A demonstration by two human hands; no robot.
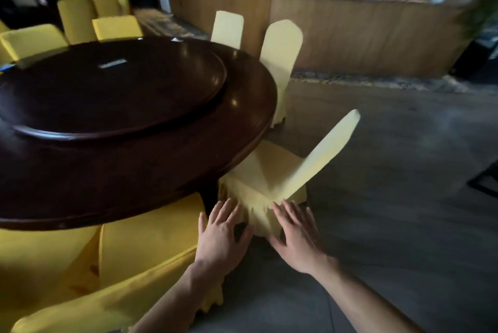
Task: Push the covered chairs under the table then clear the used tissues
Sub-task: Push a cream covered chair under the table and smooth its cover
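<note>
A round dark wooden table (250, 122) with a raised turntable fills the left of the view. A chair in a pale yellow cover (272, 171) stands at its near right edge, seat partly under the rim, back leaning right. My left hand (222, 233) and my right hand (295, 233) hover side by side just in front of that chair's skirt, fingers spread, holding nothing. Another yellow-covered chair (140, 241) sits close below me, tucked against the table. A small white scrap, perhaps a tissue (176, 39), lies at the far table edge.
Two more pale covered chairs (280, 49) stand at the table's far right, and several yellow ones (32, 41) ring the far left. A wooden counter (350, 30) runs across the back. Grey floor (390, 171) spreads to the right, with a plant (482, 14) at the far right.
</note>
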